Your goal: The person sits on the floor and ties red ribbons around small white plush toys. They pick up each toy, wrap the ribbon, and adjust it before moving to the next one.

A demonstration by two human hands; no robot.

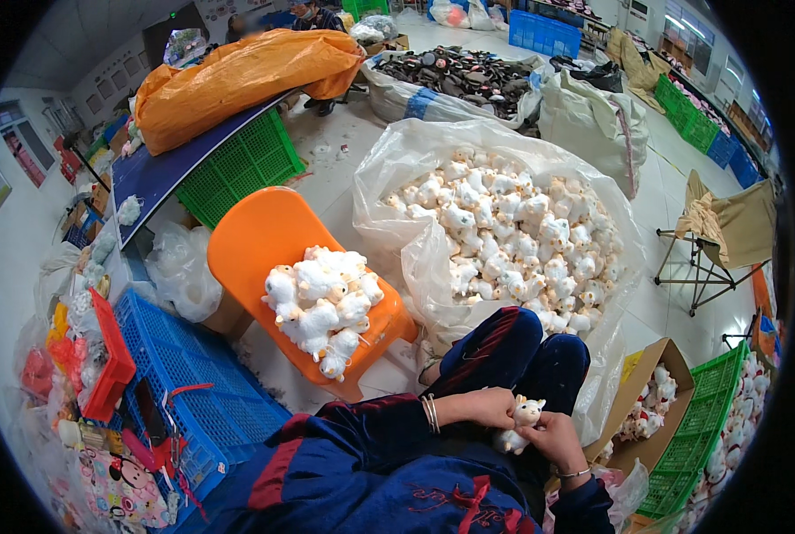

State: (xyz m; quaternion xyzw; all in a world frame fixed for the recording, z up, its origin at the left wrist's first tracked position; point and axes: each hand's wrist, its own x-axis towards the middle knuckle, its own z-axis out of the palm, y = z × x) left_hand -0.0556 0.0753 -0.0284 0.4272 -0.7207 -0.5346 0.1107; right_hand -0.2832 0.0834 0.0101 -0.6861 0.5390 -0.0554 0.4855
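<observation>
Over my lap, a small white plush toy (528, 413) with cream ears and muzzle is held between my two hands. My left hand (493, 408) pinches it at the side of the head, its fingers curled. My right hand (556, 440) grips its body from the other side, thumb across the front. Whether a needle or thread is between the fingers is too small to tell. To my left, a pile of similar white plush toys (319, 298) lies on the seat of an orange chair (246, 236). Ahead sits a large clear plastic bag (388, 165) full of more such toys.
On the left stand blue crates (228, 392) and a red tray (110, 360) of odds and ends. At right are a cardboard box (655, 436) of plush toys, a green crate (704, 436) and a folding chair (718, 222). A sack of dark pieces (460, 80) lies farther off.
</observation>
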